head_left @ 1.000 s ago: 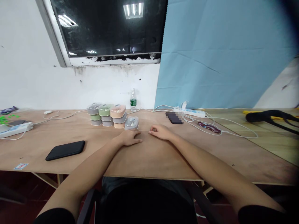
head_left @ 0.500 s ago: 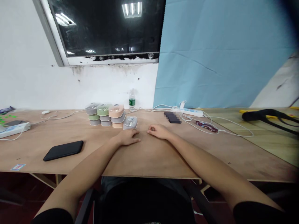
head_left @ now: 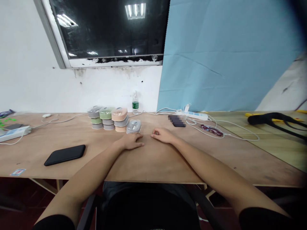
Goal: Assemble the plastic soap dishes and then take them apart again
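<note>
My left hand (head_left: 131, 141) rests on the wooden table, thumb and fingers apart, holding nothing. Right behind its fingers is a single small grey box (head_left: 134, 126) with a clear wrapping; I cannot tell whether they touch. My right hand (head_left: 162, 135) lies on the table a short way to the right, fingers curled in, with nothing visible in them. Left of the single box stand three stacks of similar rounded boxes: one topped in grey (head_left: 95, 111), one in green (head_left: 107, 113) and one in peach (head_left: 119, 114).
A black phone (head_left: 65, 155) lies at the left front. By the wall stands a clear bottle with a green label (head_left: 135, 103). Farther right are a dark phone (head_left: 177, 121), a white power strip (head_left: 195, 115), loose cables and a dark red object (head_left: 212, 130). Black straps (head_left: 271, 118) lie far right.
</note>
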A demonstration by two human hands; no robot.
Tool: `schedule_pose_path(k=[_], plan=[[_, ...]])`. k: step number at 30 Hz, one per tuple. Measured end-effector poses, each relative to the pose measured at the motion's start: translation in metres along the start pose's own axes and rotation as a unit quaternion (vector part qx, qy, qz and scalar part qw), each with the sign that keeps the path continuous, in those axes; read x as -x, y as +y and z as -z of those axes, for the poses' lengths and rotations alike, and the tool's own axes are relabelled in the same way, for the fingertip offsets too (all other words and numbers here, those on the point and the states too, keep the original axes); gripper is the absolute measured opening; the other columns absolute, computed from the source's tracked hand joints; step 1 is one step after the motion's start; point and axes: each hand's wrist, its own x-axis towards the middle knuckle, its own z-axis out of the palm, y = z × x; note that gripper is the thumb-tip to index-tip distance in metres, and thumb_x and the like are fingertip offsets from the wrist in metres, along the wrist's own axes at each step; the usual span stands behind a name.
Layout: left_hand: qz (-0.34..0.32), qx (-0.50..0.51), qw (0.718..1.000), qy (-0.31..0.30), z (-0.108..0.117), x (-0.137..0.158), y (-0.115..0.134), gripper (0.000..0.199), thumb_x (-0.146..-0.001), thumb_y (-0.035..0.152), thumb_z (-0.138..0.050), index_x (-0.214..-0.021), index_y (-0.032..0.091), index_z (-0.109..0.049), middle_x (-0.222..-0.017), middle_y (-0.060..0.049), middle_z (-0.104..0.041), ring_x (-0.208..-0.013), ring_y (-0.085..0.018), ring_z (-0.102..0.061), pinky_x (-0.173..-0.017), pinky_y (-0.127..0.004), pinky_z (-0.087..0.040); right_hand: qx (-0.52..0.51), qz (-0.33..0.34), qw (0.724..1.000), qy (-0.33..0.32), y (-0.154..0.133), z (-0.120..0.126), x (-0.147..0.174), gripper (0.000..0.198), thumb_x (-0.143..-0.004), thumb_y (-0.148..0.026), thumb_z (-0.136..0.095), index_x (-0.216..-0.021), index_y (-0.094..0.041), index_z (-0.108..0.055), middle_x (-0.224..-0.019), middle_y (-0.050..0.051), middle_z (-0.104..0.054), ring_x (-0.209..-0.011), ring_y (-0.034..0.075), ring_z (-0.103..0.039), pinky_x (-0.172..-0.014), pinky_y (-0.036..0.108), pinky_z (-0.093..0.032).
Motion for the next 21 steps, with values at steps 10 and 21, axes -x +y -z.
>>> schedule_pose_path(k=[10,21], plan=[[0.01,0.008,1.0,-0.001,0.0023,0.0011,0.0037,0.062,-0.084,0.058,-0.048,-0.132,0.019,-0.05,-0.133,-0.01,-0.055,-0.115,-0.028,-0.056,-0.095,-0.036,-0.042,-0.005,0.008,1.0,0.003,0.0028,-0.0023,-0.0004,0.029,-0.084,-0.047,-0.057,-0.086,-0.02,-0.065,-0.083,0.004,-0.068,-0.07,0.015,-0.057,-0.059,0.023,-0.034],[0.002,0.01,1.0,-0.002,0.0014,0.0008,0.0022,0.064,-0.084,0.058,-0.048,-0.134,0.017,-0.049,-0.134,-0.011,-0.055,-0.118,-0.028,-0.054,-0.097,-0.037,-0.042,-0.002,0.006,1.0,0.004,0.0032,-0.0023,-0.0009,0.027,-0.084,-0.047,-0.057,-0.085,-0.021,-0.065,-0.084,0.004,-0.069,-0.072,0.016,-0.058,-0.059,0.023,-0.034]])
